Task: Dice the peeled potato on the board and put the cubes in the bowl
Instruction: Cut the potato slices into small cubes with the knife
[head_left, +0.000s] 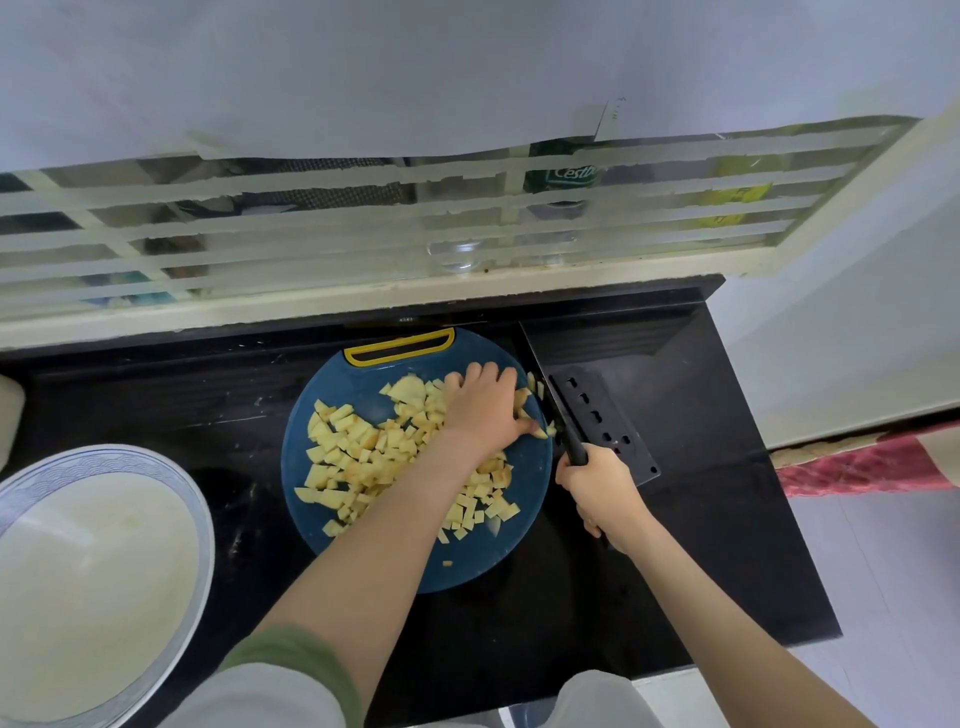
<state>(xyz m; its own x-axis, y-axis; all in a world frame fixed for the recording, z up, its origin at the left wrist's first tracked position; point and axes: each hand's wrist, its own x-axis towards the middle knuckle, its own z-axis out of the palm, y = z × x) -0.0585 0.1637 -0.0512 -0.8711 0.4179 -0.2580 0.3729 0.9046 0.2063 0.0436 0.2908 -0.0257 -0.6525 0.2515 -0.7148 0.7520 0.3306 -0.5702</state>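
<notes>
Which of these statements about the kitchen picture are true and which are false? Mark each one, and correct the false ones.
1. The right hand holds a black cleaver by its handle. True.
2. The potato pieces lie in the bowl. False: they lie on the board; the white bowl holds none.
3. The left hand rests on the potato pieces near the blade. True.
4. The cutting board is red and square. False: it is blue and round, with a yellow handle slot.
5. The bowl stands to the right of the board. False: it stands to the left.
</notes>
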